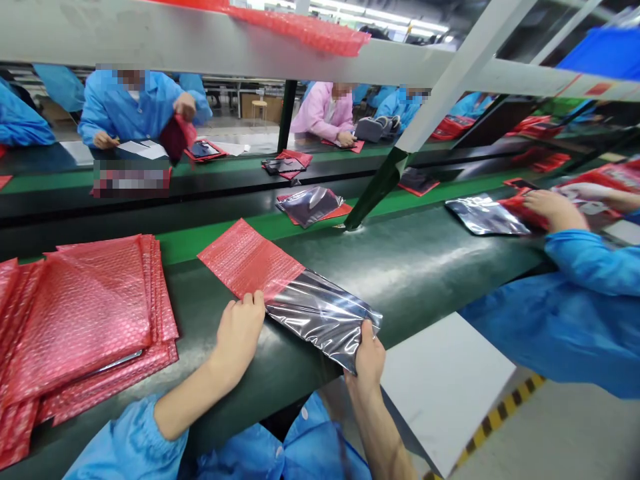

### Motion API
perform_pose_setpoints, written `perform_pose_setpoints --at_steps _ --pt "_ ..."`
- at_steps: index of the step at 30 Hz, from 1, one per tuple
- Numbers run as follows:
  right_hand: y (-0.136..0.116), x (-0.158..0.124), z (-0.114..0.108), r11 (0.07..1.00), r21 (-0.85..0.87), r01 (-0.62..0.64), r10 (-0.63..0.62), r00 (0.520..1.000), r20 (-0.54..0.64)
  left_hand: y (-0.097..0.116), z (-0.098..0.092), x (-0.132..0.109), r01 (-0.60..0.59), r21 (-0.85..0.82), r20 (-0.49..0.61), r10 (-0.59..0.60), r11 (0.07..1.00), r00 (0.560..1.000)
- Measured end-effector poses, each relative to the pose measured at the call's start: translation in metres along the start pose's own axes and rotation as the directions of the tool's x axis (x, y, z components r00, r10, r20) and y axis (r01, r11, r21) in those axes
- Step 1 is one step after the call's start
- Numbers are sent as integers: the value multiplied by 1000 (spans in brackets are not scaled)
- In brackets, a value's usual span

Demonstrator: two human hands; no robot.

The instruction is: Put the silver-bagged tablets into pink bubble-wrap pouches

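Lying to the left of the left hand, a stack of red bubble pouches is covering that end of the green bench, a thin dark edge showing from beneath the top one. Beyond the stack, a co-worker in blue is holding up a dark red pouch. The left hand, its fingers curled, is gripping the near edge of a red bubble pouch, just where the pouch is meeting a dark film-wrapped packet. The packet is stretching between the two hands, slanting toward the right one. Farther off, past the hands, another dark packet is lying on red wrapping. The right hand is grasping the first packet's near right corner, thumb on top. Right of that hand, a white panel is sitting beside the bench. Beyond it, a shiny packet is lying near a co-worker's hand. Farthest right, red packaging seems to be carrying pale printing, too blurred to read.
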State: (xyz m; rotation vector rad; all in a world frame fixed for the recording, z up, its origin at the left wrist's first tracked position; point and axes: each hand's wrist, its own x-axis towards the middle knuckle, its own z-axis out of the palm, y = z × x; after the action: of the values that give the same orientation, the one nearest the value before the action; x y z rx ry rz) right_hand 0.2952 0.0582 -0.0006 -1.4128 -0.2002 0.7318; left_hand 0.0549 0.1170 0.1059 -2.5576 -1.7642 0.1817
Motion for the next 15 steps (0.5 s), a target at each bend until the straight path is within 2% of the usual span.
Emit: perform_pose_setpoints --at_steps 2,4,7,9,10,11,13,15 --pt "2 -7 5 995 75 -62 62 998 -4 3 -8 -8 -20 -1 -31 20 1000 999" --pt "4 -14 8 985 123 -124 123 992 12 4 -8 -13 -105 -31 -78 102 994 992" --pt "5 -24 9 971 134 -196 194 981 23 1 9 -17 -282 -200 -208 241 938 948" --pt "4 -31 9 965 123 -232 232 973 19 -3 28 -20 -293 -439 -297 171 849 940" --pt "3 -35 8 962 113 -247 246 969 24 -4 38 -22 -243 -591 -308 63 770 949" --pt "3 -41 7 960 101 -262 260 965 33 -4 49 -25 -169 -739 -287 -78 652 955" --pt "4 -55 2 955 73 -289 284 957 63 0 69 -31 -39 -952 -153 -361 305 920" --pt "11 -74 -6 946 46 -319 314 944 104 9 87 -36 13 -996 57 -524 -86 850"
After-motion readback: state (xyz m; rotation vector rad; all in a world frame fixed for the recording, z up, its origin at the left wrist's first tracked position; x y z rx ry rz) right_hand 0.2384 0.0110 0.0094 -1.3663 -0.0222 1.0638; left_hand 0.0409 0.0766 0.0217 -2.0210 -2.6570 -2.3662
